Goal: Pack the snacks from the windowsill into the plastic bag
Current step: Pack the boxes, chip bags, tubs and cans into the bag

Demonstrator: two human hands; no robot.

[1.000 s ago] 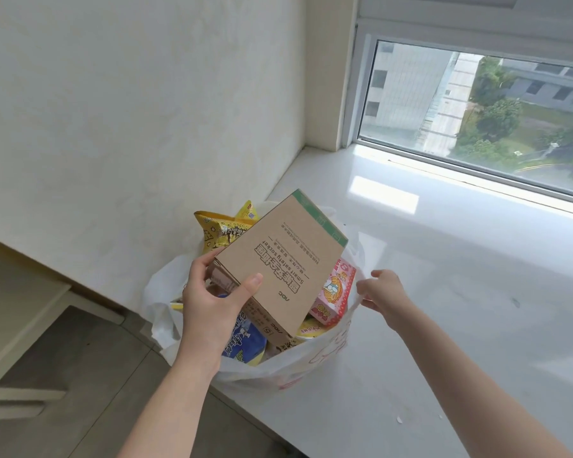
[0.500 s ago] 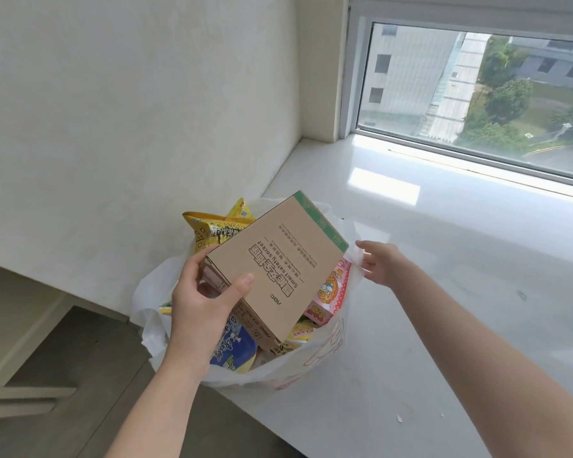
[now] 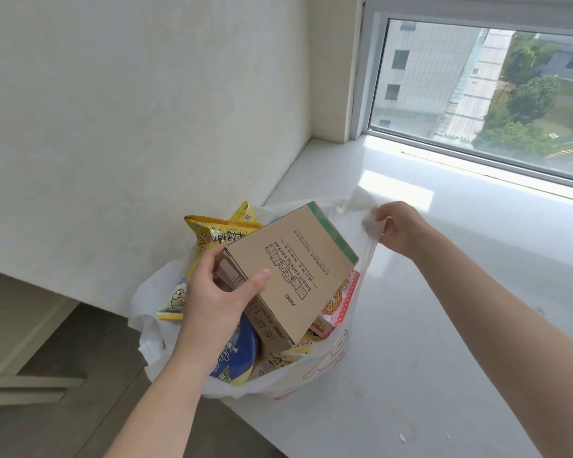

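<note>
Head view: one camera looks down on a white plastic bag [image 3: 306, 375] sitting at the near edge of the windowsill [image 3: 460, 292], below the window [image 3: 477, 94].
Left hand: the left hand [image 3: 217, 294] grasps a brown cardboard box [image 3: 295, 269] by its near short end, with the thumb on the printed top face and the fingers wrapped round the far side.
Right hand: the right hand [image 3: 399, 231] pinches the bag's handle [image 3: 366, 219] and lifts it, holding the mouth open on the window side.
Where the box is: tilted over the bag's mouth, with its lower corner down among the packets and its upper end above the rim; it is not released.
How the box handles: stiff, flat-sided and probably light. The end grip suits sliding it in edge first. Its corners could, I judge, strain the thin film or crush soft packets.
Bag contents: a yellow snack bag [image 3: 212, 236] stands up at the far left, a blue packet [image 3: 240, 355] lies under the left wrist, and a pink packet [image 3: 339, 302] leans on the right wall. More yellow wrappers lie beneath.
How the bag handles: soft, limp and likely slippery. It probably sags where no hand lifts it, and it looks nearly full.
Best hold on the bag: the handles, both gathered together once the box is in.
</note>
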